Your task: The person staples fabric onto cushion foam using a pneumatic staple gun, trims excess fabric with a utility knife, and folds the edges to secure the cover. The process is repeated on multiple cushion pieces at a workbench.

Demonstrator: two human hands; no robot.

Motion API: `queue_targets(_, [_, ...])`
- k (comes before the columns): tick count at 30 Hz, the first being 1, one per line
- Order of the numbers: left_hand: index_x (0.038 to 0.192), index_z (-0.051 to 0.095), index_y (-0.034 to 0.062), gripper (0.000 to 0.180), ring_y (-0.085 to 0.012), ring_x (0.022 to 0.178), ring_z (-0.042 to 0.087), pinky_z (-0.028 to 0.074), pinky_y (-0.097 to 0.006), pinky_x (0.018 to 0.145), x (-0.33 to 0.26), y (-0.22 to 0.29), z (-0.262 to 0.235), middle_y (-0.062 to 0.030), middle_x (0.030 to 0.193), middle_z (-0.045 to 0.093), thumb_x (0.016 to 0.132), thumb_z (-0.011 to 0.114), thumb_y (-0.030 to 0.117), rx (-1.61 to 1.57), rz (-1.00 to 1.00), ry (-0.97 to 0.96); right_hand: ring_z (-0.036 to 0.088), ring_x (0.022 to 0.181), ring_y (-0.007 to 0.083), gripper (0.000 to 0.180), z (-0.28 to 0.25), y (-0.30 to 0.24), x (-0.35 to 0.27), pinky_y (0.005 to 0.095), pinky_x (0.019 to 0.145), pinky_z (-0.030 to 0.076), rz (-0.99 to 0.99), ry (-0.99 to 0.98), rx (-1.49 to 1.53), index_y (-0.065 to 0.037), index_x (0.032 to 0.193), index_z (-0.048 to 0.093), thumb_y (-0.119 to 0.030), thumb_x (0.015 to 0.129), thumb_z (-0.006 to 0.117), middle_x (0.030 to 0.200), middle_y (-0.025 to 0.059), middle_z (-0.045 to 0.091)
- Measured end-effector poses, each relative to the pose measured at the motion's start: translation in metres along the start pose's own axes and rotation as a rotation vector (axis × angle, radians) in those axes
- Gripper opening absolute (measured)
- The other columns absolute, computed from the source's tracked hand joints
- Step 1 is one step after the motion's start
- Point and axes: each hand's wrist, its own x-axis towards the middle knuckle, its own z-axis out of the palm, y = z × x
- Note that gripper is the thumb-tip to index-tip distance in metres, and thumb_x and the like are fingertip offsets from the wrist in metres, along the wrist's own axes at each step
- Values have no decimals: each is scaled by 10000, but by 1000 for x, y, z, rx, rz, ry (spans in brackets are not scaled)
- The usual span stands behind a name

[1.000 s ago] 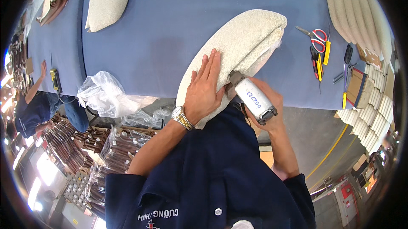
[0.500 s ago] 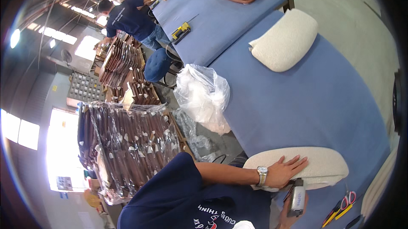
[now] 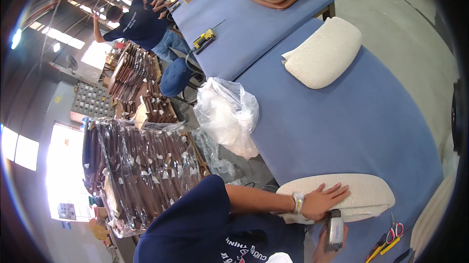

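My left hand (image 3: pixel 326 199) lies flat, fingers spread, on a cream upholstered cushion (image 3: pixel 364 195) at the near edge of the blue padded table (image 3: pixel 351 121). My right hand (image 3: pixel 326 243) grips a grey staple gun (image 3: pixel 335 229) held against the cushion's near edge, just below my left hand. A watch sits on my left wrist.
A second cream cushion (image 3: pixel 325 52) lies farther up the table. A clear plastic bag (image 3: pixel 227 114) hangs at the table's left edge. Red scissors (image 3: pixel 394 231) and tools lie at lower right. Wrapped brown seat parts (image 3: pixel 141 175) are stacked at left. Another person (image 3: pixel 139 26) works at a far table.
The camera has swung left, so the view now takes in the workshop and stacks. My hands stay on the cushion and the staple gun.
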Motion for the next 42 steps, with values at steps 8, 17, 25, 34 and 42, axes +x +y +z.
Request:
queue_targets(8, [1637,283,91,700,-326,1600,133,119,-458,1297,30,-127,24,-182,1717,196,1110,245,551,-318,30,127,720,1047,347,585,-1,2,15,387,920,546,-187,85,197,-2,1312,617,-193,779,761,1165,213,704])
queue_targets(17, [1667,147,107,857,-410,1595,101,150,-639,1237,-23,-29,-1,-214,1725,126,1024,533,521,-152,90,106,736,1008,345,577,-7,-5,16,361,853,565,-112,115,209,-32,1293,646,-163,748,784,1145,175,729])
queue_targets(25, [1642,140,-9,915,-432,1566,210,237,-463,1261,-29,-19,-1,-271,1685,217,904,649,175,24,17,158,723,1094,370,686,6,3,4,383,926,565,-171,86,233,8,1332,640,-290,741,820,1261,202,711])
queue_targets(34, [1640,152,-5,980,-433,1554,243,298,-476,1235,-29,-5,5,-260,1682,235,822,690,37,87,-56,202,724,1105,355,658,7,-2,9,376,938,564,-50,48,244,1,1339,638,-199,740,823,1264,198,713])
queue_targets(42, [1640,154,11,996,-421,1562,228,355,-581,1178,-27,-16,5,-243,1688,229,823,721,71,73,-5,216,729,1083,353,669,14,1,-1,392,920,568,-120,66,234,-11,1337,645,-223,731,829,1248,205,715])
